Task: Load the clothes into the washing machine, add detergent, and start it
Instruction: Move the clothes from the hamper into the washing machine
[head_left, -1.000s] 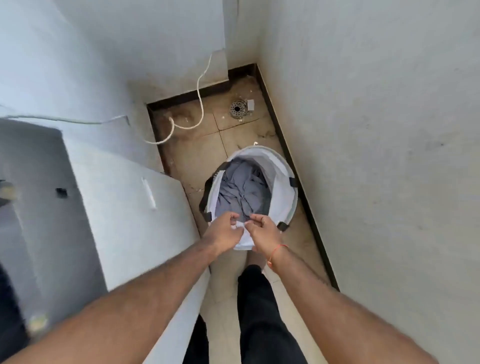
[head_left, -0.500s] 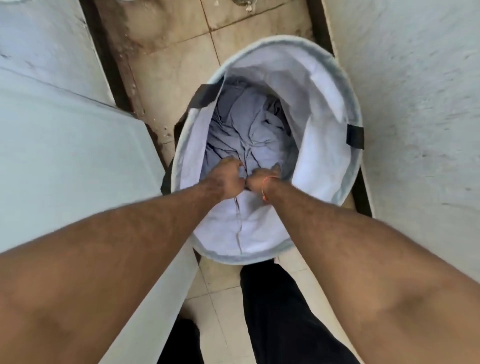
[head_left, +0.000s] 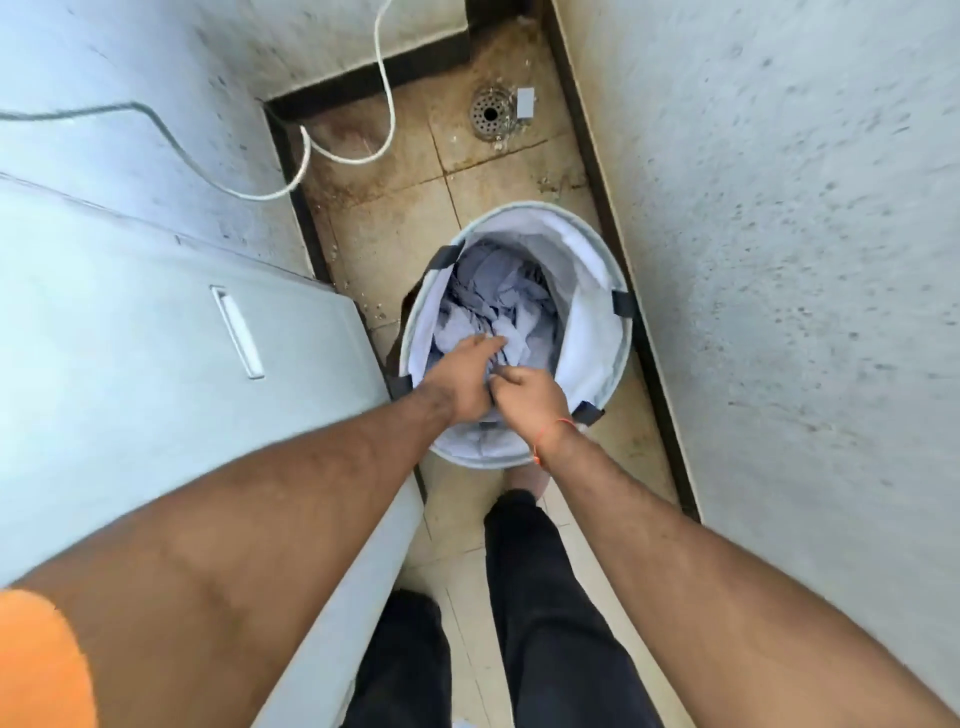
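Down in the basket (head_left: 592, 332) (white, round), both hands (head_left: 498, 379) clutching grey clothes (head_left: 483, 306).

A laundry basket (head_left: 597, 332) and white hose (head_left: 358, 156) rest on the tiled floor (head_left: 395, 218).

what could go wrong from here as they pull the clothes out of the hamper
1. Both hands, the left hand and the right hand, grasp the crumpled grey-blue clothes near one spot, so the bundle may come up only partly and drop pieces on the stained tiled floor.
2. The soft white round fabric hamper could lift or tip with the pull.
3. The white washing machine lid appears closed, with both hands full.
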